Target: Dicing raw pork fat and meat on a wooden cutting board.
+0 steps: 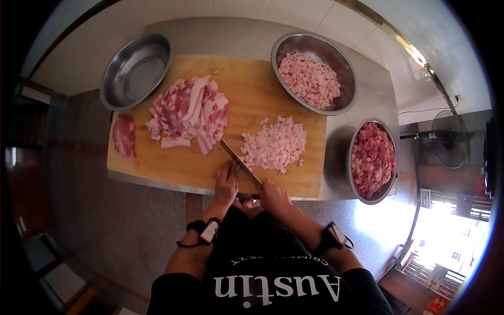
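Note:
My right hand (275, 196) grips the handle of a kitchen knife (241, 162), its blade slanting up and left across the wooden cutting board (185, 167). The tip reaches the lower right edge of a heap of sliced raw fatty pork (189, 110). My left hand (226, 183) rests low on the board near its front edge, left of the blade. A dark shape shows at its fingers, and I cannot tell whether it holds something. Right of the blade lies a pile of diced pale pork fat (275, 143). One separate piece of red meat (124, 136) is at the board's left end.
A bare metal bowl (138, 73) stands at the back left. Another metal bowl (346, 78) at the back right holds diced fat (309, 80). Minced meat (373, 159) fills a third bowl (351, 185) at the table's right edge. Farther right is a fan (449, 138).

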`<state>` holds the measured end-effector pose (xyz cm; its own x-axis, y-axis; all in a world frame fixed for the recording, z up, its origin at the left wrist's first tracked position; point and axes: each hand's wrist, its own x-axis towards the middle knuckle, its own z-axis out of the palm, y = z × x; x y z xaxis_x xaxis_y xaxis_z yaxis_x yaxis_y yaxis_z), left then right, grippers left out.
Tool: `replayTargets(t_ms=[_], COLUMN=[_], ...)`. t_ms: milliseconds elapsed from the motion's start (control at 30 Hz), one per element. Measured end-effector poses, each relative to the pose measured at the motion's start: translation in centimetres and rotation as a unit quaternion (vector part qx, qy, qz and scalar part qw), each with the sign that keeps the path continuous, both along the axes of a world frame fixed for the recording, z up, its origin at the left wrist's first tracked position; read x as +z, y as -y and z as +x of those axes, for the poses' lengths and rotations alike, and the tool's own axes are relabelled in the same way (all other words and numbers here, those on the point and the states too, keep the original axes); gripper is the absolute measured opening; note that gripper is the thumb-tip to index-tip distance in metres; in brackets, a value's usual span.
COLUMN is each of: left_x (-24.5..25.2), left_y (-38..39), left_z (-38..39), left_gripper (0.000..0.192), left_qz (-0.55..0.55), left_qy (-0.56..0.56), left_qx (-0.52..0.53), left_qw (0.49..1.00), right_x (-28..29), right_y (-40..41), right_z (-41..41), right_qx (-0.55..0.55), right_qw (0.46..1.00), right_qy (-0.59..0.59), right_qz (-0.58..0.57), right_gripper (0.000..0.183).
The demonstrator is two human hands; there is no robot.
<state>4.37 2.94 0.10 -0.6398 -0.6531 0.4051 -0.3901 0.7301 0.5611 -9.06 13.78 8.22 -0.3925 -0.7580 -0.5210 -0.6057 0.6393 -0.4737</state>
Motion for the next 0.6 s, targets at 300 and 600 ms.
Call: replayTargets(t_ms=[300, 600], left_x=[-0.9, -0.2], left_y=[-0.3, -0.4], left_z=[0.4, 0.3], left_gripper=[0.044, 0.042], left_qz=[-0.017, -0.006], left_qy=[0.001, 0.014], left_qx=[0.016, 0.024], left_qw=[1.0, 1.0], right_x=[1.4, 0.9], right_y=[-0.5, -3.2], right_z=[-0.6, -0.1], right_qx=[-0.009, 0.03], right_qw=[0.998, 0.998], right_qy=[-0.034, -0.04], right_qz=[-0.05, -0.039], right_gripper=[0.026, 0.025])
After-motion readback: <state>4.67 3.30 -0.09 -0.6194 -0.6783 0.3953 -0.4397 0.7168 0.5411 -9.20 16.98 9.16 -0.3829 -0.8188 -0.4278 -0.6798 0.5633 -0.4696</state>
